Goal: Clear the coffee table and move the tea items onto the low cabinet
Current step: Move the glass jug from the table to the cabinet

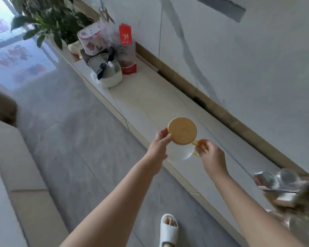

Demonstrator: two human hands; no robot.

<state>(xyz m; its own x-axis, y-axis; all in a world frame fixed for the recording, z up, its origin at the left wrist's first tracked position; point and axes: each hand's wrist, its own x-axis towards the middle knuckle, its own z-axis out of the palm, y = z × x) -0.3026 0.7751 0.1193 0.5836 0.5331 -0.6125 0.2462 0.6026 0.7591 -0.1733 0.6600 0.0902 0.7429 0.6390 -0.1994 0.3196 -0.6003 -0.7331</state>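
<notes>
A: Obs. 1, largest first. The low cabinet (150, 100) runs along the wall, pale top. Where does the carried item sit relative to it?

B: The glass teapot (181, 151) is held in the air over the cabinet's front edge, about halfway along its visible length, not yet resting on it. My reading: this is the set-down step, and the open stretch of top just beyond the pot is the likely landing spot.

A: Other items on the cabinet?

B: Far end: a potted plant (48, 20), a red pouch (126, 50) and a white basket (108, 73), well apart from the pot. Near end, at the right edge of view: blurred glassware (284, 177), too smeared to identify.

A: Hands?

B: Left hand (159, 141) has thumb and fingers curled against the rim of the wooden lid (182, 131), probably so the lid stays seated while the pot travels. Right hand (210, 154) is closed round the amber handle (197, 143), taking the weight.

A: Risk?

B: Clear glass, hard top. Judged: it wants lowering level, lid held until the base is down.
</notes>
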